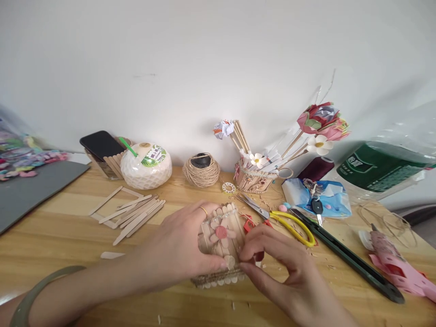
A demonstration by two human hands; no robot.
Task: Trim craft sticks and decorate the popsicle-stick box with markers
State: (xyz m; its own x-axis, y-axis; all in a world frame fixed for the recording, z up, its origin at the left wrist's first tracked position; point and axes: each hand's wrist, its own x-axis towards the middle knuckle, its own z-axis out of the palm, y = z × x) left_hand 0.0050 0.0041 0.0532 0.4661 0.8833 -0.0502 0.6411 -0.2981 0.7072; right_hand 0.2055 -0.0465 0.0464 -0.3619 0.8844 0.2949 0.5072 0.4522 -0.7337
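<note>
A small craft-stick box (236, 227) lies in front of me, a stick flower with a pink round centre (221, 232) on its upper face. My left hand (185, 240), a ring on one finger, is wrapped round its left side, thumb pressed on that face. Twine (221, 277) runs along the near edge, above a row of rounded stick ends. My right hand (286, 268) is at the box's right edge, thumb and fingertips in a pinch; what they hold, if anything, is too small to make out. Something red shows partly behind these fingers.
Loose craft sticks (136, 218) lie left. Behind stand a coconut (146, 168), a twine ball (201, 170) and a flower-filled stick holder (255, 175). Yellow-handled scissors (293, 227), a dark green long-handled tool (354, 263) and a pink-wrapped thing (395, 263) lie right.
</note>
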